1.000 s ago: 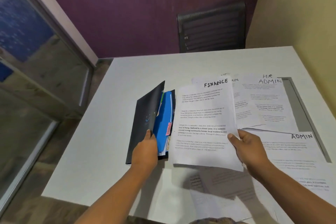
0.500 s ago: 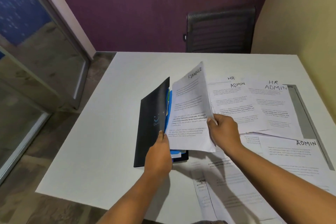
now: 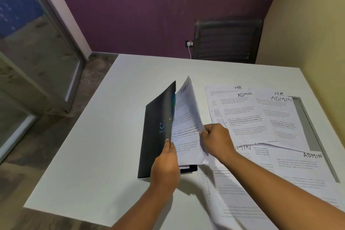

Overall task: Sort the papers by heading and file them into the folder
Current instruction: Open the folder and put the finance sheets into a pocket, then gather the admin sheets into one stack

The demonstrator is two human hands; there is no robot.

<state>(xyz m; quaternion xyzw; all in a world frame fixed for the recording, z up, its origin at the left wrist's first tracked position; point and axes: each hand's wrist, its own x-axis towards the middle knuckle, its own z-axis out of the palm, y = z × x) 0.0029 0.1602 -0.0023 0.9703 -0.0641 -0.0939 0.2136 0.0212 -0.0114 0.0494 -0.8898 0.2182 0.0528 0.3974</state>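
FINANCE sheet [image 3: 188, 117] pinched by R hand [image 3: 216, 139], L hand [image 3: 166, 162] holding folder [image 3: 156, 136].

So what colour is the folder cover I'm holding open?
Black folder cover, small light-blue smile logo; head view.

Single head-worn view, looking forward and steeply down, close over the white table [image 3: 97, 136]; purple wall [image 3: 140, 5] far.

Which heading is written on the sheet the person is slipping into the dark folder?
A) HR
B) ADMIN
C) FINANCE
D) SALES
C: the sheet pinched by the right hand reads FINANCE along its top edge, as it goes behind the folder cover that the left hand holds open; the HR and ADMIN sheets lie flat on the table.
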